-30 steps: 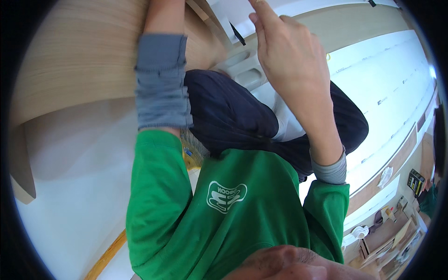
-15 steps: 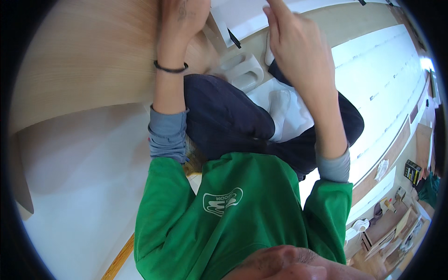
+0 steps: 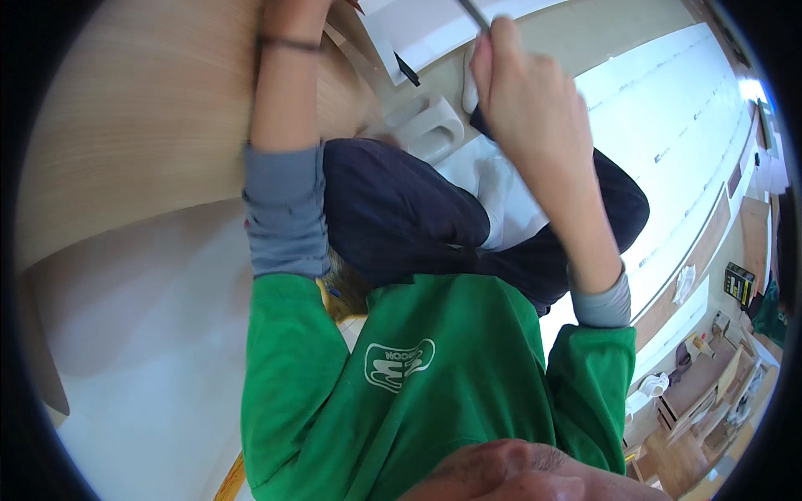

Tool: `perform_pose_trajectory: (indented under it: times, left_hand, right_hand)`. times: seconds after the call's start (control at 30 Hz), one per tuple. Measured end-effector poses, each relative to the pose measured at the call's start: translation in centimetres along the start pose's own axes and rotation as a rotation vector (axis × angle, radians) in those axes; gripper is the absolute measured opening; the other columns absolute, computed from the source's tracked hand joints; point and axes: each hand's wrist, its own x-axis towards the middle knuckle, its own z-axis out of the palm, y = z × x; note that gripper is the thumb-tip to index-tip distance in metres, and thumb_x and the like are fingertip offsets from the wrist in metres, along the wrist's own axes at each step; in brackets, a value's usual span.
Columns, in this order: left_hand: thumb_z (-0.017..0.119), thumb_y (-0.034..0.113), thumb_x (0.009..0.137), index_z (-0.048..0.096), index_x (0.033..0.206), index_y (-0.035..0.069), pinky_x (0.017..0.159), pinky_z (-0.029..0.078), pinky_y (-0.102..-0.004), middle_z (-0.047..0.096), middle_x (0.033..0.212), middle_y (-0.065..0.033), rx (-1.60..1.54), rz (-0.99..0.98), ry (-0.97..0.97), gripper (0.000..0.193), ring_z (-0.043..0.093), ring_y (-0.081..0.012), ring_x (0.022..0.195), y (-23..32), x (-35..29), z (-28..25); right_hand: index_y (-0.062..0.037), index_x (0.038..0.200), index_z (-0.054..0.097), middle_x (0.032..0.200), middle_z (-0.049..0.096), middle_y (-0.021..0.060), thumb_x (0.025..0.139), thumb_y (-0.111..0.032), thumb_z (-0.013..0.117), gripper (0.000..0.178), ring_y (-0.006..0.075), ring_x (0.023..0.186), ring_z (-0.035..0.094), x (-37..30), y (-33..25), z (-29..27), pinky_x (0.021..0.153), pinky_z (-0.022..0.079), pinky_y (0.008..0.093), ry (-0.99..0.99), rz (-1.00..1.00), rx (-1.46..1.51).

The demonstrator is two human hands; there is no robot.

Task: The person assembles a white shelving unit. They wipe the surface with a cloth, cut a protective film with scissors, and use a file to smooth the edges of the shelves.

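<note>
My right hand is raised at the top, right of the middle, its fingers closed round a thin grey metal rod that runs up out of the picture. What sits on the rod's far end is out of view. At the top left, my left hand is cut off by the picture's edge above a dark wristband, its fingers hidden. It is beside a curved light-wood panel. A small dark red tip shows next to this hand; I cannot make out what it belongs to.
A beige plastic step stool stands beyond my bent legs. To the right lies a long white sheet board. Wood offcuts and a black-and-yellow box are at the far right. A white panel is at the lower left.
My left hand has moved up and left, mostly out of the picture. The grey rod has come into view in my right hand, which has shifted slightly down. The view has tilted a little.
</note>
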Motion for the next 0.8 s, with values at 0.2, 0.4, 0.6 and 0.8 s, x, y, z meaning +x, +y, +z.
perform_pose_trajectory:
  times: [0.2,0.4,0.6,0.8]
  left_hand:
    - [0.023,0.062,0.107,0.042,0.151,0.003,0.119,0.022,-0.0442,0.038,0.156,-0.0177,-0.304,-0.017,0.163,0.075,0.031,-0.0294,0.145,-1.4,-1.7,1.2]
    - [0.034,0.064,0.105,0.049,0.145,0.008,0.111,0.032,-0.0372,0.049,0.144,-0.0114,-1.067,-0.385,0.262,0.071,0.042,-0.0228,0.132,-4.4,-12.9,2.9]
    - [0.045,0.067,0.103,0.056,0.138,0.012,0.102,0.042,-0.0303,0.060,0.132,-0.0052,-1.420,-0.515,0.146,0.066,0.054,-0.0163,0.119,-6.3,-10.7,4.7]
    - [0.046,0.070,0.101,0.063,0.119,0.015,0.085,0.043,-0.0274,0.061,0.104,0.0024,-1.398,-0.561,0.335,0.060,0.054,-0.0119,0.095,-2.3,-10.8,5.4]
  right_hand:
    - [0.0005,0.095,0.053,0.064,0.062,0.0246,0.105,-0.024,0.050,0.027,0.0466,0.062,0.065,1.6,2.3,-2.8,0.057,0.053,0.0545,-0.067,0.010,0.007]
    - [-0.0049,0.093,0.052,0.060,0.063,0.0182,0.103,-0.028,0.055,0.025,0.0405,0.054,0.066,-4.9,-0.2,-4.0,0.047,0.054,0.0480,-0.195,-0.024,0.052]
    - [-0.0016,0.097,0.054,0.062,0.063,0.0211,0.104,-0.025,0.052,0.025,0.0437,0.059,0.066,0.5,0.9,-0.6,0.051,0.053,0.0513,-0.012,-0.045,-0.025]
    - [-0.0056,0.100,0.053,0.060,0.063,0.0193,0.105,-0.029,0.053,0.024,0.0419,0.057,0.066,-0.3,2.0,-1.7,0.050,0.053,0.0491,0.009,-0.118,-0.010]
